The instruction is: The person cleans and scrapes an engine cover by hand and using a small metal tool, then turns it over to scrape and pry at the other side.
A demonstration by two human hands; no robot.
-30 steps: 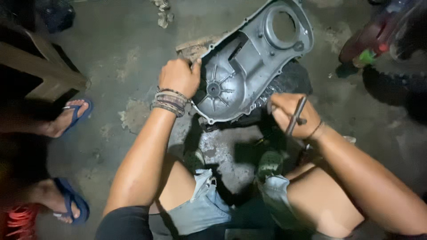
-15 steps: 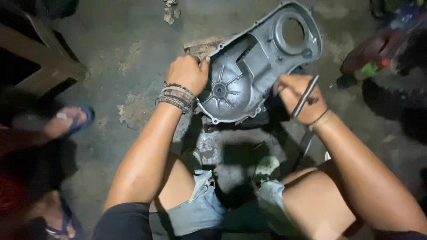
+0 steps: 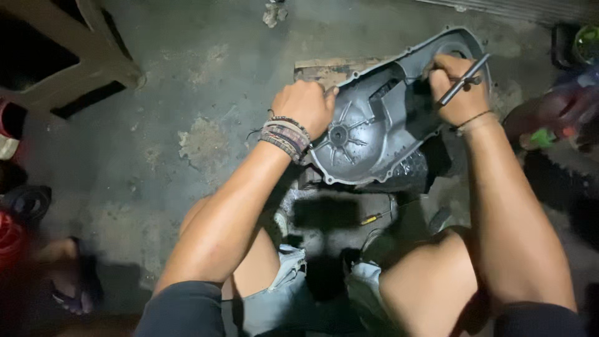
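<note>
floor: bare grey concrete floor (image 3: 156,93), stained, pale worn patches in front of my left knee
engine cover: grey cast metal engine cover (image 3: 380,125) lies on the floor ahead of me, inner ribbed side up, round opening at the far end
wood piece: flat wood piece (image 3: 324,67) on the floor, tucked under the cover's far left edge
rubble: small lump of rubble (image 3: 272,12) at the far edge, well apart from the cover
screwdriver: small yellow-handled screwdriver (image 3: 373,218) on the floor between my knees, near the cover
stool: leg of a wooden stool (image 3: 93,59) stands on the floor, far left
sandal: someone else's foot in a sandal (image 3: 72,284) on the floor, near left
</note>
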